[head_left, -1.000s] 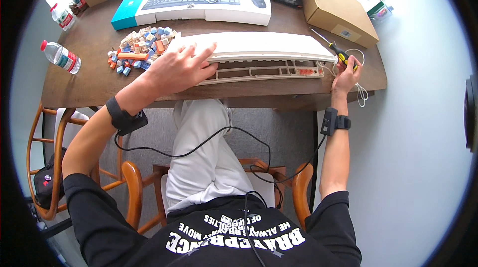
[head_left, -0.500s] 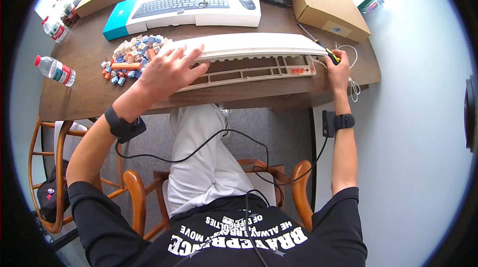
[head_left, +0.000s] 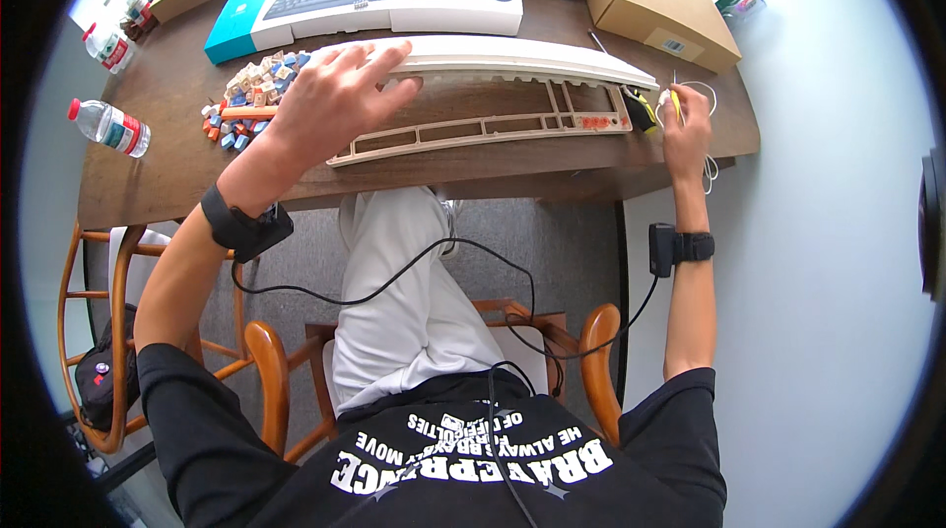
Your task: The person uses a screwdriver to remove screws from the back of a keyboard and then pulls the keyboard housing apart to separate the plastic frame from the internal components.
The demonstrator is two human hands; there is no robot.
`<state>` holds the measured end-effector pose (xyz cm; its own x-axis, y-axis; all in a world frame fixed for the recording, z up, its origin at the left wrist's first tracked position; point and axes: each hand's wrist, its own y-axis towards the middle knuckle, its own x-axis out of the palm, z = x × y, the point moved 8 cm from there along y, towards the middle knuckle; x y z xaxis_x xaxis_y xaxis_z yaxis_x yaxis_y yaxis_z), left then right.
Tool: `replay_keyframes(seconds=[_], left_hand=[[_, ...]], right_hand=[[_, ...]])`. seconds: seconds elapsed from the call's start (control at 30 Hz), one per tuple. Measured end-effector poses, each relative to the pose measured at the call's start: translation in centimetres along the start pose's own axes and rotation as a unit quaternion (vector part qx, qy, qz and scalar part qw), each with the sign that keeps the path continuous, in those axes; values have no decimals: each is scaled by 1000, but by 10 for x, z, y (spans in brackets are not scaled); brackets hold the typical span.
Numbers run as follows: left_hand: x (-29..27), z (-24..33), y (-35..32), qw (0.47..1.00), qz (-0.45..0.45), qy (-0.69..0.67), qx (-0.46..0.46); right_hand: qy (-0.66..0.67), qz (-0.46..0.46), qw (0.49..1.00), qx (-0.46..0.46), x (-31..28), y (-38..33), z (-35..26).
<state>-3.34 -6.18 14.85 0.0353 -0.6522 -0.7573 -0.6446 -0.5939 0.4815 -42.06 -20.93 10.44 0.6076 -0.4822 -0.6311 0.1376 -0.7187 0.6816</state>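
My left hand [head_left: 340, 95] is closed on the left end of a long white keyboard shell [head_left: 512, 53], which is tilted up with its far side raised. In front of it, near the table edge, lies a slim cream keyboard frame [head_left: 473, 134] with open slots and a reddish patch at its right end. My right hand [head_left: 687, 134] pinches a small yellow-handled screwdriver [head_left: 676, 104], its thin shaft pointing away from me. Left of that hand a second, black-and-yellow screwdriver [head_left: 641, 112] lies partly hidden behind the shell.
A heap of loose keycaps [head_left: 251, 99] sits left of my left hand. Behind the shell stand a keyboard box [head_left: 394, 11] and a cardboard box [head_left: 660, 6]. Water bottles [head_left: 110, 128] line the left edge. A white cable [head_left: 711, 95] curls by my right hand.
My right hand has moved right, away from the black-and-yellow screwdriver's handle, and a yellow handle now shows in its fingers. The shell sits slightly farther from me.
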Motion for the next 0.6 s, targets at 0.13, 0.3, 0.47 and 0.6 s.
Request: replay_keyframes(seconds=[0.13,0.3,0.47,0.6], left_hand=[[-3,-2,0,1000,3,9,0],[-9,-3,4,1000,-2,-11,-8],[-13,-6,7,1000,-4,-15,-21],[-22,-8,14,999,-14,-28,-40]], right_hand=[[-12,50,991,-124,-30,-19,-67],[11,-43,977,-210,-17,-40,-112],[63,-114,975,-180,-9,-46,-122],[22,-205,957,-202,23,-57,-141]])
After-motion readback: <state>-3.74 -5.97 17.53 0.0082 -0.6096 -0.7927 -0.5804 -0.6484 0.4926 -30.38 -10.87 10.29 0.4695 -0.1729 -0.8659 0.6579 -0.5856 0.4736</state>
